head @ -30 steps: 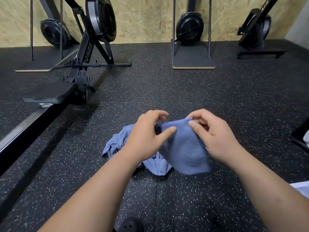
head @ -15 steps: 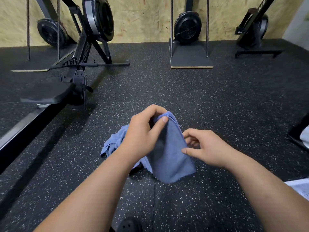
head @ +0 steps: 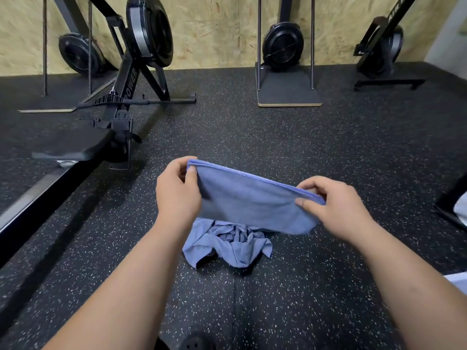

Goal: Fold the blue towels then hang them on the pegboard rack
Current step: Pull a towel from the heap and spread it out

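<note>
Your left hand (head: 178,195) and right hand (head: 333,205) pinch a folded towel's (head: 252,203) top corners above a crumpled towel (head: 227,243) on the floor (head: 303,147).

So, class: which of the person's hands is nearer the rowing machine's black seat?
Left. The left hand pinches one end of the held towel, right of the seat; the right hand pinches the other end, farther right.

Between my left hand (head: 178,195) and right hand (head: 333,205) hangs a towel (head: 252,200), above the crumpled towels (head: 227,243) on the floor (head: 328,152).
</note>
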`<state>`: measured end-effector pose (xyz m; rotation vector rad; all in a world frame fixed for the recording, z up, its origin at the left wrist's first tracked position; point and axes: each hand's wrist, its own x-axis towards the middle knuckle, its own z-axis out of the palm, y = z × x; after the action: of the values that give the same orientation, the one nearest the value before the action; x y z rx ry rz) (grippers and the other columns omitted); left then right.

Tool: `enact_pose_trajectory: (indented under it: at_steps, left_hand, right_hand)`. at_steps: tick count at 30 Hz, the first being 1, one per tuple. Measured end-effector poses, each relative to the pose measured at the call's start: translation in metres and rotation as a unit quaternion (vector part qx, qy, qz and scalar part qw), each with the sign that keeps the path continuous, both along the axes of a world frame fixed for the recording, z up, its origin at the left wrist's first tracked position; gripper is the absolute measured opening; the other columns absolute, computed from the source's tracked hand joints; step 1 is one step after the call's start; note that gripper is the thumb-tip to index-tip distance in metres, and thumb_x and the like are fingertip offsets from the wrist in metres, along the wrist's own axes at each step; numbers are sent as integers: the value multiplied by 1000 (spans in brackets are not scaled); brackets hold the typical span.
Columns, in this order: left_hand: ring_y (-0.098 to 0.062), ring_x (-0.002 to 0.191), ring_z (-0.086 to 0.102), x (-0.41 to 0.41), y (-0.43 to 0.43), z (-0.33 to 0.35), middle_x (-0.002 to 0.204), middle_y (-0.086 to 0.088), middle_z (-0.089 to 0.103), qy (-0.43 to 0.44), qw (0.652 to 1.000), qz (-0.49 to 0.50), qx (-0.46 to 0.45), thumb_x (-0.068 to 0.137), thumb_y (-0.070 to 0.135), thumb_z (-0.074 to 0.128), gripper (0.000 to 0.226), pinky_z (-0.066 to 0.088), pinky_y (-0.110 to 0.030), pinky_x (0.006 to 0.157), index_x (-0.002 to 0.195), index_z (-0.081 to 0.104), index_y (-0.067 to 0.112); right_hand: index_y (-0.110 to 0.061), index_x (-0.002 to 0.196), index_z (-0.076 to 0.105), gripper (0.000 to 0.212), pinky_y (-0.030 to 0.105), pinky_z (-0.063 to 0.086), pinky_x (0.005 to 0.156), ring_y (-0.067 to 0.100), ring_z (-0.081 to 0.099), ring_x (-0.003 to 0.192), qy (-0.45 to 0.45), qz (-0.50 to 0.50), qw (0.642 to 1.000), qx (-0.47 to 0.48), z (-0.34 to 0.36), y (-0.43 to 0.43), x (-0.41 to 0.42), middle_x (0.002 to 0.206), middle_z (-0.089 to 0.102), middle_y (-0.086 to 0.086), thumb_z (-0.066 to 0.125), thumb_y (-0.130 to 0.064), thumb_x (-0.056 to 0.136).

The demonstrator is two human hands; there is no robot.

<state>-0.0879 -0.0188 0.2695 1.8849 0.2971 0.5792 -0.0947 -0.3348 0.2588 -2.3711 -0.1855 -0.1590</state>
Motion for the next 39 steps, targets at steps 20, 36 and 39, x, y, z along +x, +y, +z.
enact_pose_trajectory:
  at_steps: [20, 36, 39]
  left_hand:
    - [3, 101, 70, -39, -67, 17, 102, 17, 77, 40, 939, -329, 98, 94, 38, 79, 17, 51, -18, 91, 108, 79, 28]
    - [-4, 77, 64, -25, -52, 8, 88, 5, 76, 83, 945, -312, 55, 99, 27, 74, 6, 53, -27, 79, 96, 78, 26]
    - [-8, 87, 70, -29, -58, 8, 95, 2, 78, 96, 934, -342, 32, 103, 29, 69, 11, 56, -25, 84, 104, 79, 25]
  right_hand:
    - [-30, 83, 71, 25, 43, 58, 74, 15, 71, 78, -89, 66, 987, 119, 24, 35, -25, 87, 77, -10, 87, -11, 80]
    - [-27, 105, 82, 15, 36, 60, 91, 7, 74, 97, -14, 114, 985, 127, 27, 22, -16, 99, 80, -14, 78, -17, 95]
    - [-26, 100, 83, 15, 40, 61, 90, 9, 75, 92, -19, 96, 984, 151, 28, 24, -17, 96, 80, -13, 83, -15, 90]
